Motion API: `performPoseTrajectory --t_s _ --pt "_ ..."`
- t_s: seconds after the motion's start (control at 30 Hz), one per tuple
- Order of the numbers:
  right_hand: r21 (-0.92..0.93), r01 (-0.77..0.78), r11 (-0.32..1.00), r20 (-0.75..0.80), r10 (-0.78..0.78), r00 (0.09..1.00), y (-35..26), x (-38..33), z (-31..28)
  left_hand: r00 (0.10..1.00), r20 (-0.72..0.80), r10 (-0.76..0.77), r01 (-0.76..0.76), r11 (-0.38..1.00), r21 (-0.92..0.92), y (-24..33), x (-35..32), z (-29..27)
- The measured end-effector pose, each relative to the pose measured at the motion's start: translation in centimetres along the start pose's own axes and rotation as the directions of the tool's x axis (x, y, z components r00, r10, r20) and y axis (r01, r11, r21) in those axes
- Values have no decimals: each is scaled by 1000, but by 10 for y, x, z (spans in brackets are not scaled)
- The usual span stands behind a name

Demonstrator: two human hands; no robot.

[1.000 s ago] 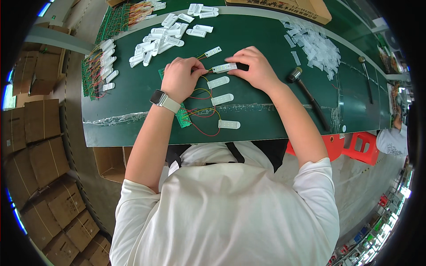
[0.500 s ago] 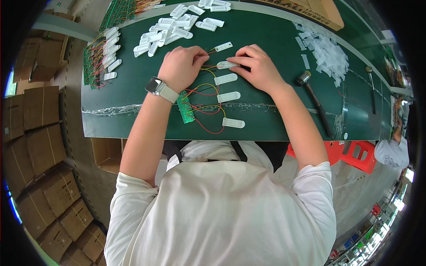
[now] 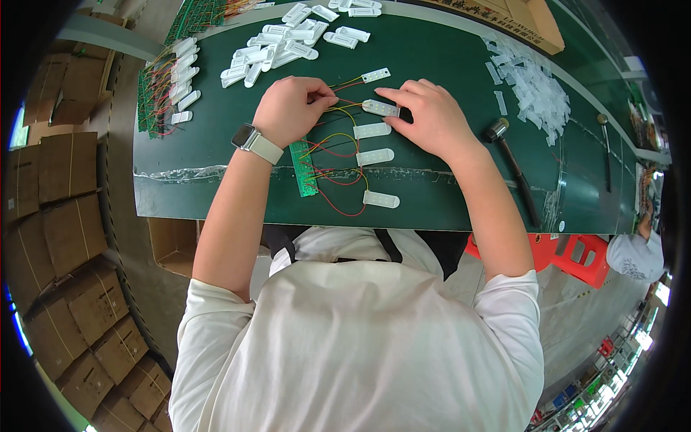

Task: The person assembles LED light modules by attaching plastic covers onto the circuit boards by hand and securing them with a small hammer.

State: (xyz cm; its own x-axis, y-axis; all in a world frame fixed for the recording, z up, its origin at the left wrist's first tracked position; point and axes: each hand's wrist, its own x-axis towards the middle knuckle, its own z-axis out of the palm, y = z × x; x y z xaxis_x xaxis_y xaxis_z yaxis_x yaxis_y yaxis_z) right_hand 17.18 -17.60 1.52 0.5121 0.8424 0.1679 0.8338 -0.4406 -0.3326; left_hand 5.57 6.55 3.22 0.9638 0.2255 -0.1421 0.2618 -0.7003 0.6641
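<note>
Head view: right hand [image 3: 430, 119] presses its fingertips on a white plastic housing [image 3: 380, 108]; left hand [image 3: 291, 109], just beside it, is curled around the wires [image 3: 337, 147]; nearer the body, three housings look fitted; beyond, one lies loose and a pile of housings [image 3: 277, 45] waits.

left hand [image 3: 291, 109]: pinching wires [image 3: 338, 137] | right hand [image 3: 426, 115]: pressing white casing [image 3: 380, 108] | green circuit strip [image 3: 303, 169] below
</note>
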Motion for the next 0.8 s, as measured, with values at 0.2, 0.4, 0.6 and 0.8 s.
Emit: performPoseTrajectory --t_s 0.2,0.4,0.6,0.8 --pt "99 -16 995 -34 20 999 0 3 2 999 50 20 -15 995 -104 -6 -4 -8" --pt "94 19 995 -176 -2 984 -3 6 9 989 104 102 -73 965 -251 -15 -4 -13" --pt "-201 -199 959 -81 187 979 -9 4 3 990 95 104 -59 919 -390 -21 -8 -14" --pt "-122 -276 953 -33 275 961 -22 5 -12 984 -8 177 -172 946 -275 -24 -12 -26"
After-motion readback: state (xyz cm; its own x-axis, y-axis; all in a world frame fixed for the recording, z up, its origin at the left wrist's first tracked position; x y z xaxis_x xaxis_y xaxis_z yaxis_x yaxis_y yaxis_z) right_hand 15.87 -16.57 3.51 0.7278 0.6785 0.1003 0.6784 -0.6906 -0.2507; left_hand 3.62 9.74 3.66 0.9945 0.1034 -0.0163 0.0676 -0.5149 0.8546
